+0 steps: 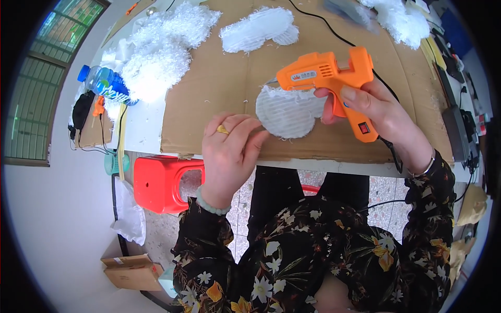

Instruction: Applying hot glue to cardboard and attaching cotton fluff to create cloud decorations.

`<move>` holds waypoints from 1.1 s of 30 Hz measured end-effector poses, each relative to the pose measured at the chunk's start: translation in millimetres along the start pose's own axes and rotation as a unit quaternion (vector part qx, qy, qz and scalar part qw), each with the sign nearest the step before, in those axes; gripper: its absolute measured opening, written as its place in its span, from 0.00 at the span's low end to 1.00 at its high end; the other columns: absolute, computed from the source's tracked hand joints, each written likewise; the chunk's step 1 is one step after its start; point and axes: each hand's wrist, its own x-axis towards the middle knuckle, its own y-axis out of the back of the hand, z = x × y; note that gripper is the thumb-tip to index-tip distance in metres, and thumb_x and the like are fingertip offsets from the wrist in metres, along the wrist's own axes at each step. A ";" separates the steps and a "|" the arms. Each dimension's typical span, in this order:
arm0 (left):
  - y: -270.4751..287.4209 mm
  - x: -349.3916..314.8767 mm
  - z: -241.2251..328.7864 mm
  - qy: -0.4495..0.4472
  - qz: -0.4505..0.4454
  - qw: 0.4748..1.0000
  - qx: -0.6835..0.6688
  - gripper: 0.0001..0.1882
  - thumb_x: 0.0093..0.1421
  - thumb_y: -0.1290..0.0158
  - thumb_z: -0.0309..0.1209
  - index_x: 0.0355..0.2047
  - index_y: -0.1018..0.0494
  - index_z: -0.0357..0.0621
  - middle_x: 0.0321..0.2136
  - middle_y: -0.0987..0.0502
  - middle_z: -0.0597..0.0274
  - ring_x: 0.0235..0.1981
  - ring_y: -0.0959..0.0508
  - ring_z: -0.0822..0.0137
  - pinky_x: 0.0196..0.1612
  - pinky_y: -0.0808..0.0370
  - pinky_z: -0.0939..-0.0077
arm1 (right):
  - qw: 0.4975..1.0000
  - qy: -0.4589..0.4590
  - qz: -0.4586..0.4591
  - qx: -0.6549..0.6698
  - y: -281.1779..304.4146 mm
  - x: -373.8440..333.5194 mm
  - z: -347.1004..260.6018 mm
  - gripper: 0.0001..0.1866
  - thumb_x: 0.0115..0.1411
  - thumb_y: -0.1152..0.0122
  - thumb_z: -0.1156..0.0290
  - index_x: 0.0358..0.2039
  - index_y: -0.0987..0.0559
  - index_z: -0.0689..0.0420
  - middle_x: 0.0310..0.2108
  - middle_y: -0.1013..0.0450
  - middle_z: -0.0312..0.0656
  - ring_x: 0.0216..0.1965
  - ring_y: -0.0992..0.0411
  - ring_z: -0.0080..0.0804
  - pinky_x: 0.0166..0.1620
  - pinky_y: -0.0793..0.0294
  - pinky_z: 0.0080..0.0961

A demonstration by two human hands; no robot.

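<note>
My right hand (385, 110) grips an orange hot glue gun (326, 73) by its handle, fingers wrapped round at the trigger. Its metal nozzle points left, just over the top edge of a white rounded, ribbed pad (288, 116) with a fuzzy rim. The pad lies on brown cardboard (214, 86). At the pad's left edge, my left hand (229, 148) has its fingers curled, with thumb and index tips closed at that edge. Part of the pad's right side is hidden behind my right fingers. A black cord runs from the gun's handle.
A second white pad (261, 31) lies farther back. White fringe (162, 52) is heaped at the left beside a lying plastic bottle (107, 86). More white fluff (399, 23) sits far right, near a blurred grey shape (350, 13). A red stool (151, 182) stands below the table's left front.
</note>
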 end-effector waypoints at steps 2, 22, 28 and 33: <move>2.7 2.0 5.2 0.001 -0.001 1.000 -0.013 0.14 0.48 0.36 0.31 0.35 0.25 0.42 0.35 0.22 0.61 0.42 0.25 0.55 0.45 0.31 0.61 | 0.998 -0.009 -0.026 -0.058 -1.4 2.1 0.1 0.26 0.67 0.50 0.58 0.59 0.37 0.64 0.49 0.30 0.46 0.41 0.27 0.31 0.49 0.27 0.30; -5.3 0.1 14.5 -0.025 -0.053 0.998 0.025 0.23 0.48 0.36 0.42 0.40 0.26 0.42 0.42 0.21 0.62 0.46 0.27 0.55 0.51 0.35 0.57 | 0.950 -0.048 -0.001 -0.309 -25.0 6.3 0.0 0.15 0.66 0.47 0.61 0.35 0.24 0.61 0.29 0.29 0.34 0.31 0.34 0.21 0.37 0.33 0.20; -7.4 0.4 12.9 -0.024 -0.050 0.998 0.019 0.23 0.48 0.37 0.42 0.40 0.26 0.42 0.42 0.21 0.62 0.45 0.26 0.56 0.50 0.35 0.57 | 0.946 -0.108 0.008 -0.307 -20.5 9.3 2.3 0.15 0.67 0.49 0.60 0.36 0.26 0.61 0.28 0.29 0.34 0.30 0.35 0.19 0.35 0.34 0.20; -7.2 0.5 12.9 -0.023 -0.052 0.998 0.024 0.23 0.47 0.37 0.42 0.40 0.26 0.42 0.42 0.21 0.62 0.44 0.26 0.57 0.50 0.35 0.57 | 0.948 -0.102 -0.003 -0.301 -17.5 11.7 5.6 0.16 0.67 0.50 0.59 0.41 0.27 0.62 0.28 0.29 0.34 0.30 0.34 0.19 0.35 0.34 0.19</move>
